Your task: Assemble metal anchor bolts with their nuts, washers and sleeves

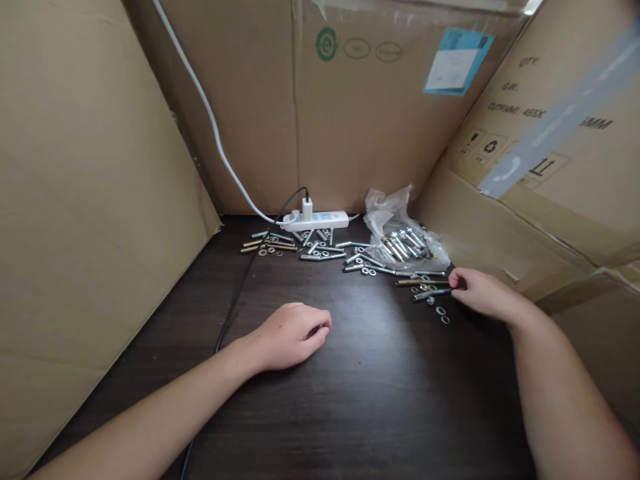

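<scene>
My left hand (pixel 295 333) rests on the dark tabletop, fingers curled in and thumb against the index finger. The inside of that hand is hidden. Farther right, my right hand (pixel 477 290) pinches at the end of a brass-coloured anchor bolt (pixel 423 283) lying on the table. A silver anchor bolt (pixel 429 294) lies just in front, its end also close to my fingertips. Loose washers (pixel 441 311) and a nut (pixel 431 301) lie beside them. Behind is a clear plastic bag (pixel 387 210) with several silver bolts (pixel 400 244) in it.
More bolts (pixel 323 256), nuts and washers (pixel 263 253) are strewn along the back. A white power strip (pixel 325 220) with a plugged-in charger (pixel 307 209) stands behind them. A black cable (pixel 235 300) crosses the table (pixel 360 413) on the left. Cardboard walls (pixel 350 133) enclose three sides.
</scene>
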A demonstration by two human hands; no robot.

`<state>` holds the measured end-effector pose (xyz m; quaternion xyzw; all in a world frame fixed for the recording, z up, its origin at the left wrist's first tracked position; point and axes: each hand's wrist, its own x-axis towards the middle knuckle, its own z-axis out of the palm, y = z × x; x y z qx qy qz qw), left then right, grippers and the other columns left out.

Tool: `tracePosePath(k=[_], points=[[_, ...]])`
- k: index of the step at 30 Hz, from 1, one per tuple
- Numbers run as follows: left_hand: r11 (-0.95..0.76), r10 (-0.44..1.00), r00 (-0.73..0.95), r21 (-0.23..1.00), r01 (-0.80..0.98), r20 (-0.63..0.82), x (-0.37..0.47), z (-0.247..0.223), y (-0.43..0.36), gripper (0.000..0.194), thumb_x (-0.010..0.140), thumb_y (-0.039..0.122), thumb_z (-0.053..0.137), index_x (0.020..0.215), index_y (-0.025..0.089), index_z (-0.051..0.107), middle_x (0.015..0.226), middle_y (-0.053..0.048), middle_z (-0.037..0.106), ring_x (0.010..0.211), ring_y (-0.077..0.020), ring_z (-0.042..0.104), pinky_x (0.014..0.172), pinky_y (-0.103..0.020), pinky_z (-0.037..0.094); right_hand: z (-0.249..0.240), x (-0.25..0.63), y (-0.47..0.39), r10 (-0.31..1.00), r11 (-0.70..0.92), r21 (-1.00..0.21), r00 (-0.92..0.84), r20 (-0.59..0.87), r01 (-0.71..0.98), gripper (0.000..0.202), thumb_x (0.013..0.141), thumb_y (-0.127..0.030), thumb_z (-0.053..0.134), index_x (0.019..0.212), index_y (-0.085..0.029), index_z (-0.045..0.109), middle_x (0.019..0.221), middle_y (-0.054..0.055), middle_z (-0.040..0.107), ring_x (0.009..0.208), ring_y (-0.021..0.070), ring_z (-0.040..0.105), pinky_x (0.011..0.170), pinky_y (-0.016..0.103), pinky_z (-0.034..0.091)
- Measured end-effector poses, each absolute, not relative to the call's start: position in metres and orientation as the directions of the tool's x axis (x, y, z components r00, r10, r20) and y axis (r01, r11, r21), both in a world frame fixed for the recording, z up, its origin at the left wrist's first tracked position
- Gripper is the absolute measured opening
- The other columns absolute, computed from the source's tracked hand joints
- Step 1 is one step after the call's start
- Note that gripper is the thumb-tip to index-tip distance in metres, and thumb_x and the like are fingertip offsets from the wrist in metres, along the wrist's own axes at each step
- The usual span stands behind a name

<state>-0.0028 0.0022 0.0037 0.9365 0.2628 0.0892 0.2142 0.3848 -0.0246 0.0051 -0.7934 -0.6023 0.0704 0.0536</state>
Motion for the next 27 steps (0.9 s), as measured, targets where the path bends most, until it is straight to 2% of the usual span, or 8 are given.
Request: tracePosePath(k=[9,13,21,27], points=[[-0.759,0.527,0.849,0.461,0.459,0.022,0.0,0.007,0.003,0.016,0.089,0.02,0.041,0.081,0.019,0.055,0.077,0.002,0.062,0.071,-0.0126,0.055,0.07,-0.025,0.036,0.002,0.389,-0.026,0.985,-0.173,-0.244,0.166,-0.051,0.954,0.008,0.06,-0.014,0.05,0.064,-0.021,0.048,0.059,-0.002,0.055,0.055,0.0142,0.049,0.051,0.023,0.034],[-0.758,0.53,0.848,0.456,0.467,0.011,0.0,0.007,0.003,0.016,0.089,0.02,0.041,0.081,0.019,0.055,0.078,0.001,0.062,0.072,-0.013,0.055,0.071,-0.026,0.036,0.003,0.385,-0.025,0.993,-0.107,-0.24,0.092,-0.072,0.965,0.009,0.061,-0.013,0.049,0.064,-0.021,0.048,0.06,-0.002,0.055,0.058,0.0139,0.049,0.052,0.023,0.034],[-0.769,0.521,0.853,0.452,0.452,0.035,-0.002,0.007,0.002,0.016,0.089,0.02,0.041,0.081,0.019,0.055,0.078,0.001,0.063,0.071,-0.013,0.055,0.07,-0.026,0.037,0.0,0.378,-0.019,0.991,-0.107,-0.187,0.089,-0.103,0.976,0.018,0.063,-0.013,0.05,0.073,-0.021,0.063,0.064,-0.001,0.059,0.059,0.0141,0.054,0.054,0.023,0.037],[-0.777,0.517,0.854,0.45,0.441,0.055,-0.002,0.005,0.003,0.017,0.089,0.021,0.041,0.081,0.019,0.055,0.079,0.0,0.064,0.071,-0.0134,0.055,0.07,-0.026,0.038,0.0,0.376,-0.019,0.993,-0.102,-0.186,0.09,-0.071,0.977,0.016,0.065,-0.016,0.053,0.071,-0.021,0.066,0.067,0.001,0.062,0.061,0.0161,0.056,0.056,0.025,0.042]])
